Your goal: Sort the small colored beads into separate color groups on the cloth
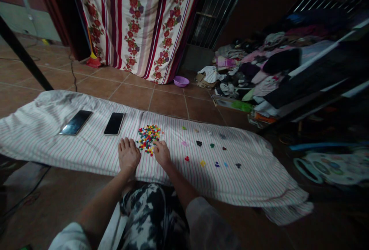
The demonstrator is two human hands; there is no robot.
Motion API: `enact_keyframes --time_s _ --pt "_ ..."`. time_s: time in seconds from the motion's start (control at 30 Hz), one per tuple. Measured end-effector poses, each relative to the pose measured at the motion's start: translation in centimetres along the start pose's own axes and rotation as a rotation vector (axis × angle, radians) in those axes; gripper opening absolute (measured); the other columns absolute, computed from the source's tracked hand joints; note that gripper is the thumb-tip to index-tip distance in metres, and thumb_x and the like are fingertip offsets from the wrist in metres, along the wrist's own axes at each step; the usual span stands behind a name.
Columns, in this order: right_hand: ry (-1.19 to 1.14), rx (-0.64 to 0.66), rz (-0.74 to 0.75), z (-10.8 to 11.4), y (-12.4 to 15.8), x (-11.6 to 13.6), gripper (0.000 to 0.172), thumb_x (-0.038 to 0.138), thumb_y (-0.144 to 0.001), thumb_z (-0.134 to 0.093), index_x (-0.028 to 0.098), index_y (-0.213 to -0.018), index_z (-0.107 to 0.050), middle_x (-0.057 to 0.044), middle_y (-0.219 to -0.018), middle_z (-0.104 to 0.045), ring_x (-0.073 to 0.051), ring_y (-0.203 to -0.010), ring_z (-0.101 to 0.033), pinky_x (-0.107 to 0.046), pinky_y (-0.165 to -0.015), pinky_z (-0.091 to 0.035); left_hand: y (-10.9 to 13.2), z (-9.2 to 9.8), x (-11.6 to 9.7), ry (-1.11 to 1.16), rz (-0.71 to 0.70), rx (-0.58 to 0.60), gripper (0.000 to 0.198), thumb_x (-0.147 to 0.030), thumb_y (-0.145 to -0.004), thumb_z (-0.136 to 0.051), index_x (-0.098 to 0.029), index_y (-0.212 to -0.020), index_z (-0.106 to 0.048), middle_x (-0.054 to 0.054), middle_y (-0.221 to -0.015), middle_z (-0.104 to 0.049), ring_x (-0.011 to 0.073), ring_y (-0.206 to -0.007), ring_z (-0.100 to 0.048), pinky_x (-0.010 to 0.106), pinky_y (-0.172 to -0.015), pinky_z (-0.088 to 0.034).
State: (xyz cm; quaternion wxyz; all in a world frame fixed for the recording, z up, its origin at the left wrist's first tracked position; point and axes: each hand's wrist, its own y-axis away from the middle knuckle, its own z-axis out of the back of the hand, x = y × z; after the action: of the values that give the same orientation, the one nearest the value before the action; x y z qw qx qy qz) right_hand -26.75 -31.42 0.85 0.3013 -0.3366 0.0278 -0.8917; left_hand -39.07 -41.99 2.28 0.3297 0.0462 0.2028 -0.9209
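A heap of small mixed-colour pieces (148, 136), too small to name exactly, lies on a striped cloth (173, 127) over a low table. My left hand (128, 154) rests flat on the cloth beside the heap, fingers stretched out and holding nothing. At the heap's right edge, my right hand (162, 153) has its fingers pinched together; what is between them is hidden. To the right, little single-colour groups sit in rows, among them a red group (186, 158), a yellow group (202, 163), a black group (198, 143) and a pink group (185, 143).
Two phones, a larger one (76, 122) and a smaller one (114, 123), lie left of the heap. Beyond the table are a purple basin (181, 81), a floral curtain (138, 23), a red broom (93, 60) and a pile of clothes (253, 65).
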Motion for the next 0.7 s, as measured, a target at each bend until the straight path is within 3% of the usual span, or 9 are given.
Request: enact_keyframes --time_s 0.27,0.53,0.7 --pt "-0.167 -0.109 0.102 -0.1 1.3 -0.4 0.032 0.017 -0.089 -0.044 0.021 -0.105 -0.072 -0.008 -0.099 -0.065 -0.018 -0.095 -0.063 -0.029 -0.09 -0.052 0.1 0.0 0.1 0.022 -0.019 0.037 0.049 -0.025 -0.088 -0.038 -0.003 -0.129 -0.055 0.027 -0.14 -0.05 0.0405 -0.14 -0.037 0.058 -0.111 -0.03" --pt "-0.178 -0.294 -0.004 -0.2 1.1 -0.8 0.032 0.016 -0.084 -0.042 0.014 -0.102 -0.069 -0.011 -0.096 -0.064 -0.02 -0.092 -0.062 -0.032 -0.088 -0.052 0.1 0.2 0.1 -0.004 -0.06 0.068 0.048 -0.024 -0.089 -0.037 -0.003 -0.128 -0.055 0.025 -0.14 -0.051 0.0414 -0.139 -0.038 0.056 -0.112 -0.03" --pt "-0.116 -0.232 -0.073 -0.7 0.8 -0.6 0.028 0.017 -0.082 -0.049 0.015 -0.101 -0.07 -0.009 -0.096 -0.062 -0.016 -0.076 -0.06 -0.028 -0.08 -0.051 0.1 0.2 0.1 -0.008 -0.054 0.068 0.048 -0.024 -0.089 -0.038 -0.004 -0.128 -0.056 0.025 -0.14 -0.052 0.0408 -0.138 -0.039 0.055 -0.112 -0.03"
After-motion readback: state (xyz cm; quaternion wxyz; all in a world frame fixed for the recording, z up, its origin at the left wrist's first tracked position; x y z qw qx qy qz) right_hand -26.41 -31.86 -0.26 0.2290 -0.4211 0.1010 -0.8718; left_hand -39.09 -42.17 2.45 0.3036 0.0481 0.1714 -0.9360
